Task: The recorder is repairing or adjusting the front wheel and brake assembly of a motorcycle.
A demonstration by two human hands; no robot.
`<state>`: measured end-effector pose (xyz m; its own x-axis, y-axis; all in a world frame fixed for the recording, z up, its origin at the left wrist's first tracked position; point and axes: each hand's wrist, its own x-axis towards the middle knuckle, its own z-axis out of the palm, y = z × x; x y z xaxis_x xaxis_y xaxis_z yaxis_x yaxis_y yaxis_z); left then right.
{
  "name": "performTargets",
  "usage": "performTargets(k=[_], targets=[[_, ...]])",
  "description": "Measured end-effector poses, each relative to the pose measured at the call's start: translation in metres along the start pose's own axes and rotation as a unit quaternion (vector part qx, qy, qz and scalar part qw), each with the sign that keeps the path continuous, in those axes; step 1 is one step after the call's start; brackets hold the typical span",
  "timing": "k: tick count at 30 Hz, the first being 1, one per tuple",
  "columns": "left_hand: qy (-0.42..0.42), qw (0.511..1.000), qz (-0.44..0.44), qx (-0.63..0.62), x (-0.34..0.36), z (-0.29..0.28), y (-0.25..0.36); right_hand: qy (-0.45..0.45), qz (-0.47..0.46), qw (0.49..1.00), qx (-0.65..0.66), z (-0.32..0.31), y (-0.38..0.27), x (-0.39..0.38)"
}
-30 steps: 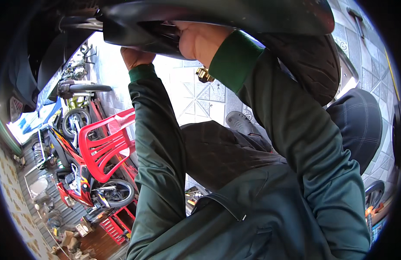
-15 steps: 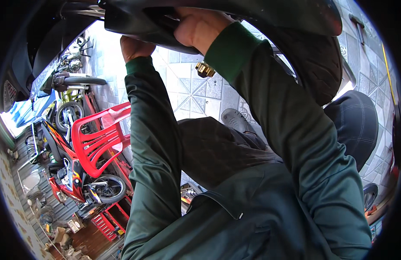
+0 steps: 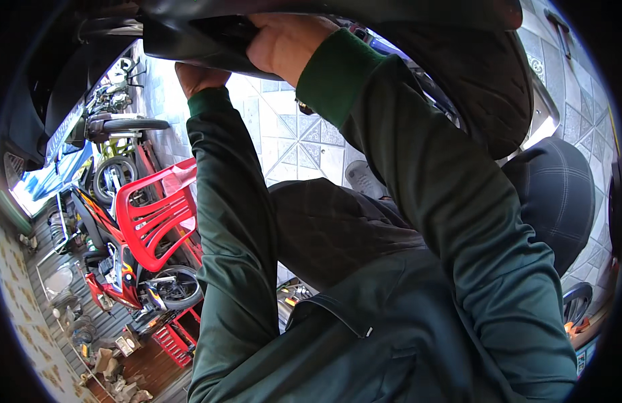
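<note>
A glossy black motorcycle body panel [image 3: 183, 43] spans the top of the view, curved and with a dark opening in it. My left hand [image 3: 202, 77] is under the panel's lower edge, its fingers hidden behind it. My right hand [image 3: 294, 43] reaches into the opening with palm and wrist showing, and its fingers are out of sight inside. What either hand grips, if anything, cannot be seen. Right of my right hand is the motorcycle's black tyre [image 3: 479, 87], beneath a dark fender. A gold-coloured watch [image 3: 303, 106] peeks out beside my right cuff.
On the left, a red plastic chair [image 3: 153, 221] stands near a red-and-black motorcycle [image 3: 112, 262] and other parked motorcycles. A red tool rack [image 3: 173, 339] is at lower left. A hammer [image 3: 558, 30] lies on the patterned tile floor [image 3: 301, 148] at upper right.
Both hands and the panel sit slightly further left in the picture, as the whole view has shifted a little. The watch is now mostly hidden. Both hands stay at the panel.
</note>
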<state>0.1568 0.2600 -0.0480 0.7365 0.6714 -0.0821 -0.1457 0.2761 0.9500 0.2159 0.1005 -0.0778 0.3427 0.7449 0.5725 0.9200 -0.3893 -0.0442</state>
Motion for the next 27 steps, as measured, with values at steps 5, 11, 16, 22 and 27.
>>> performTargets(k=[5,11,16,22,27], targets=[[-0.259,0.934,-0.129,-0.212,0.016,-0.030,0.011,0.059,-0.081,0.924,-0.369,0.005,0.002,0.001],[-0.001,1.000,0.004,-0.016,-0.004,0.010,-0.001,0.160,-0.032,0.960,-0.229,0.031,0.006,0.011],[-0.017,1.000,0.002,-0.003,-0.004,0.001,0.003,0.248,0.002,0.963,-0.104,0.023,-0.009,0.003],[-0.053,0.998,-0.012,-0.021,0.002,-0.007,0.003,0.340,0.038,0.938,0.044,0.018,-0.009,-0.008],[-0.036,0.997,-0.032,-0.058,0.003,-0.008,0.002,0.400,0.066,0.898,0.171,0.022,-0.011,-0.013]])
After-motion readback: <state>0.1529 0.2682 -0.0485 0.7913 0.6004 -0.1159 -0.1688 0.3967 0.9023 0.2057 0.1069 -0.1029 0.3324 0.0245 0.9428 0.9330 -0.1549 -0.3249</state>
